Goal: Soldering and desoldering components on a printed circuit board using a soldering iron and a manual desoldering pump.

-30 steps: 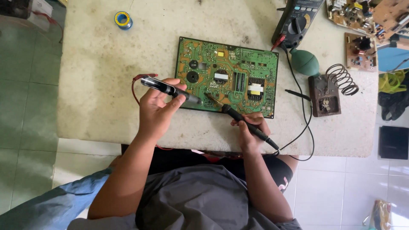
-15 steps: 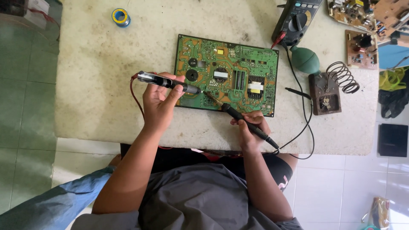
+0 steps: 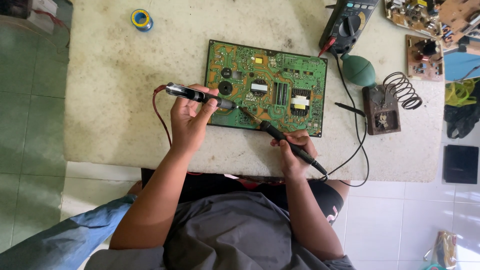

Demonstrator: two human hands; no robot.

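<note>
Probes in both hands meet over a green circuit board (image 3: 267, 87) lying flat on a stained pale worktop (image 3: 110, 100). Nearest the camera, the right hand (image 3: 294, 155) is closed around a black probe (image 3: 285, 142), its tip angled up-left onto the board's near edge. The left hand (image 3: 189, 117) is curled round a second, black-and-silver probe (image 3: 200, 95) with a red lead (image 3: 161, 112) trailing from its back end; its tip points right, just beside the other tip at the board's lower left area. Right of the board sit a soldering-iron stand (image 3: 382, 107) with a coiled wire holder and a green rubber bulb (image 3: 358, 70). Farther off, a dark multimeter (image 3: 347, 22) rests at the worktop's far edge, black leads running from it. A blue-and-yellow solder spool (image 3: 142, 19) lies at far left, well apart. More bare boards (image 3: 425, 55) crowd the far right corner.
</note>
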